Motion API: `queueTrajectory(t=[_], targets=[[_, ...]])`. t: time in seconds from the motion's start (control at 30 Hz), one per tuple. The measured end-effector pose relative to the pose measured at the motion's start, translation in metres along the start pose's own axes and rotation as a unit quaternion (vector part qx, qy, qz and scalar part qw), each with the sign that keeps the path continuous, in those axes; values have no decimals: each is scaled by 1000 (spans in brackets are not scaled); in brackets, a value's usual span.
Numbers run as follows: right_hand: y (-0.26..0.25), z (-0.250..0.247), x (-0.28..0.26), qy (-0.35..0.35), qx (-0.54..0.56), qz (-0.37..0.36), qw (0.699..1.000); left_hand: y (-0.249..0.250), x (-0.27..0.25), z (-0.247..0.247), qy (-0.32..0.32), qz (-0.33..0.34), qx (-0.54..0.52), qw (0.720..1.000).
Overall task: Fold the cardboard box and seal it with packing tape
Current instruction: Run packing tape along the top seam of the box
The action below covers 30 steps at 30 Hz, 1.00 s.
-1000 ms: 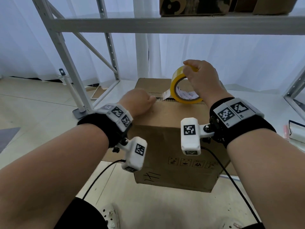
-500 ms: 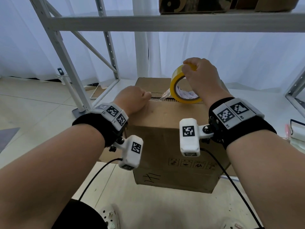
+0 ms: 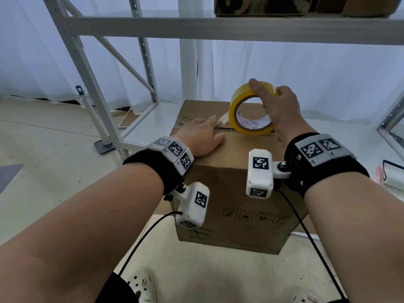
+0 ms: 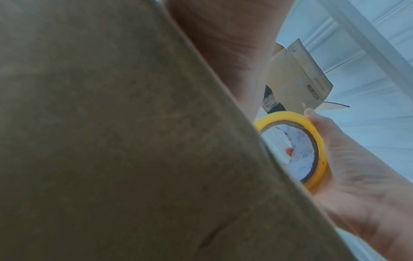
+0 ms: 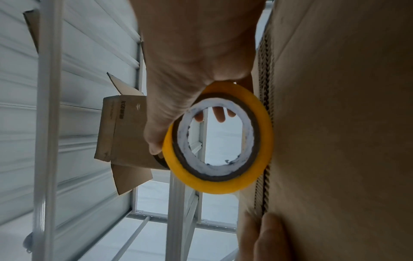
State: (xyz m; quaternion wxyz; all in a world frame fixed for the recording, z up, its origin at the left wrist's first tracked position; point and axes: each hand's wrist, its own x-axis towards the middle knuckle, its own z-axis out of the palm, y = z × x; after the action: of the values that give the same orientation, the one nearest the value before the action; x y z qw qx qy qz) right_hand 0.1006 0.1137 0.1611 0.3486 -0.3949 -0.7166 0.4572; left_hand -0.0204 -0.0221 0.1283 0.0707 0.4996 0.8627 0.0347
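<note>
A brown cardboard box (image 3: 229, 171) stands on the floor with its top flaps closed and the seam running left to right. My left hand (image 3: 201, 138) lies flat on the top, its fingertips (image 5: 266, 234) pressing the clear tape end (image 3: 222, 121) onto the seam. My right hand (image 3: 282, 110) grips the yellow tape roll (image 3: 235, 108), which stands upright on the seam just right of the left hand; the thumb lies over the roll's top and the fingers reach through its core. The roll (image 5: 214, 183) touches the box top (image 5: 346, 123). The left wrist view shows mostly the box side (image 4: 111, 141) and the roll (image 4: 317, 134).
A grey metal shelving frame (image 3: 87, 84) rises to the left, and its beam (image 3: 218, 29) crosses overhead with cardboard boxes (image 3: 262, 5) on it. A flat piece of cardboard (image 3: 129, 120) lies on the lower shelf behind. A white object (image 3: 393, 176) sits at the right edge. My shoes (image 3: 142, 285) are below the box.
My left hand has uncurled from a fist and now lies flat on the tape end. My right hand has turned on the roll, so its thumb now shows over the top.
</note>
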Motion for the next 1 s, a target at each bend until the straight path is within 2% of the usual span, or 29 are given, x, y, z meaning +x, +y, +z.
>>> queueTrajectory(t=[0.1, 0.17, 0.3, 0.43, 0.63, 0.8, 1.0], targets=[[0, 4, 2, 12, 23, 7, 1000, 5, 4, -1, -56, -5, 12, 998], [-3, 6, 2, 27, 10, -4, 1000, 6, 4, -2, -69, -5, 7, 998], [-14, 1, 4, 45, -101, -79, 991, 4, 2, -3, -72, -7, 2, 997], [-11, -19, 7, 65, -181, -105, 976, 4, 1, -2, -66, -2, -3, 998], [-2, -24, -1, 47, -190, -111, 974, 6, -2, -4, -74, 0, 9, 997], [-1, -27, -4, 38, -215, -125, 968, -1, -16, -8, -30, 45, -19, 998], [1, -20, -9, 17, -241, -113, 964, 18, -13, -5, -67, 12, 17, 998]])
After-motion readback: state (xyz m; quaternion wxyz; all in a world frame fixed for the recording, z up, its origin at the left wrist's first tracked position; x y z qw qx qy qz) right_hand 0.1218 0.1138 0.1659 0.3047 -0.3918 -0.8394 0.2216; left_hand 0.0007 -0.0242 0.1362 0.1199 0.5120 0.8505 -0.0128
